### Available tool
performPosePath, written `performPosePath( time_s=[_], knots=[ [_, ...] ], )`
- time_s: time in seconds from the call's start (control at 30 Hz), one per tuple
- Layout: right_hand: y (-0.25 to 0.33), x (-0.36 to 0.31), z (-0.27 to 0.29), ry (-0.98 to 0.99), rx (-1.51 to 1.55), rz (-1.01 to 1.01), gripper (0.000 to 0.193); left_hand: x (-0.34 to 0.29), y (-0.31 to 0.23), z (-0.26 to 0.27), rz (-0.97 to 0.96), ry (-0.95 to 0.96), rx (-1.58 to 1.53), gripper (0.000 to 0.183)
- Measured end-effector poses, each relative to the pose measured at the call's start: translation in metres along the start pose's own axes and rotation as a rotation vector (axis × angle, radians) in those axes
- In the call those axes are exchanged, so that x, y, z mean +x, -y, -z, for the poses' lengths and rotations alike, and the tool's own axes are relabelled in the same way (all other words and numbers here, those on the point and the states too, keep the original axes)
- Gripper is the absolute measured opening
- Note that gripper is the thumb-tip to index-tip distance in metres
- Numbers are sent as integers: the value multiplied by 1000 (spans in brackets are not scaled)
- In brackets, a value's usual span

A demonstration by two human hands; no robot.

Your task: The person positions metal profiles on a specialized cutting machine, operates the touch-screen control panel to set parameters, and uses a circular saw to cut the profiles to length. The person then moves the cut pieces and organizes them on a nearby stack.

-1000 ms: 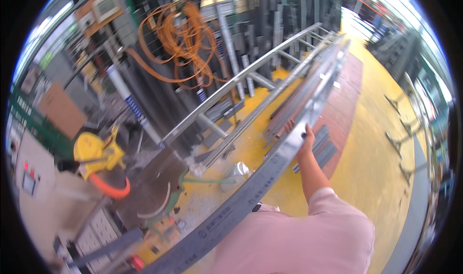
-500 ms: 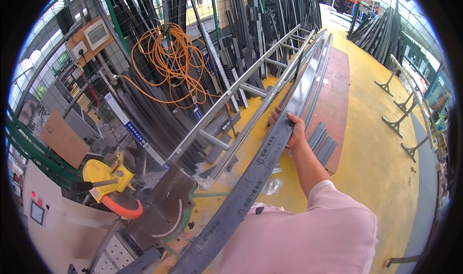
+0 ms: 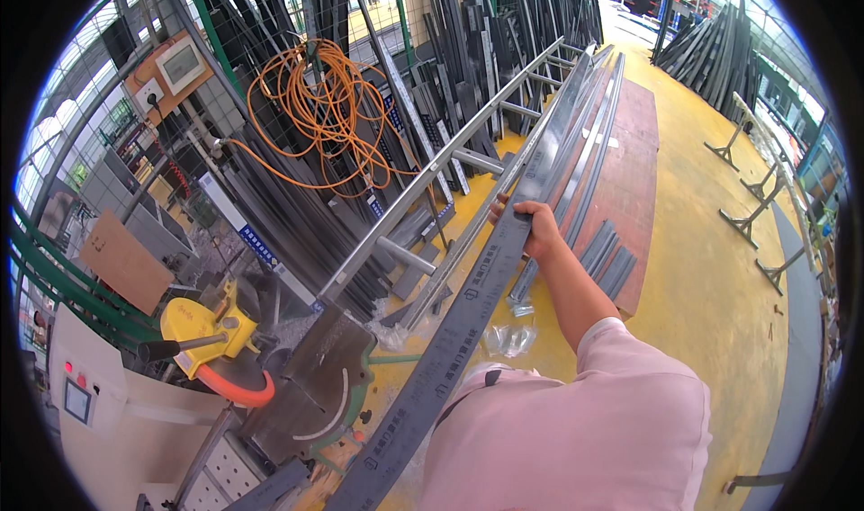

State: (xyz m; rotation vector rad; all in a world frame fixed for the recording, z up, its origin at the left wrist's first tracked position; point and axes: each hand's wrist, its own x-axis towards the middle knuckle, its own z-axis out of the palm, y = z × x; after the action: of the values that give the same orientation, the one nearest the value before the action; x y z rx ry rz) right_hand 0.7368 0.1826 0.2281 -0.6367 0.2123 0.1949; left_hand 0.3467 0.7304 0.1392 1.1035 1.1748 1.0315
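A long dark grey metal profile [image 3: 468, 309], marked along its upper face, runs slantwise from the bottom edge toward the far top. My right hand [image 3: 537, 229] is closed round it near the middle, thumb on top and fingers on the far side. The profile's far part lies close along the right rail of a ladder-like metal rack [image 3: 423, 183]; I cannot tell if they touch. Its near end passes out of view beside a yellow cut-off saw [image 3: 202, 327] with an orange guard. My left hand is out of view.
More long profiles [image 3: 589, 151] and several short pieces [image 3: 607, 259] lie on a reddish board [image 3: 634, 187] to the right. An orange hose [image 3: 324, 115] hangs coiled on the left. Metal stands [image 3: 740, 228] are at right, and crumpled clear plastic [image 3: 508, 338] lies on the yellow floor.
The held profile has shifted left toward the rack, with my right hand still round it. A wider gap now separates it from the profiles on the board. My view has shifted slightly.
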Motion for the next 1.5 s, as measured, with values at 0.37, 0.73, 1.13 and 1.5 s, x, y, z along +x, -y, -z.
performPosePath(
  time_s=[0.37,0.73,1.13,1.5],
  knots=[
    [-20,44,38,-34,108,-37,41,-9,5,7,17,-38,-44,37],
    [-44,130,70,-697,-1298,849,44,-44,14,46,177,-108,-468,36],
    [-172,103,-19,1803,-1813,103,82,-241,140,-258,885,424,-809,35],
    [13,331,84,1272,-2578,90,81,-182,177,-278,527,-177,-595,29]
  ],
)
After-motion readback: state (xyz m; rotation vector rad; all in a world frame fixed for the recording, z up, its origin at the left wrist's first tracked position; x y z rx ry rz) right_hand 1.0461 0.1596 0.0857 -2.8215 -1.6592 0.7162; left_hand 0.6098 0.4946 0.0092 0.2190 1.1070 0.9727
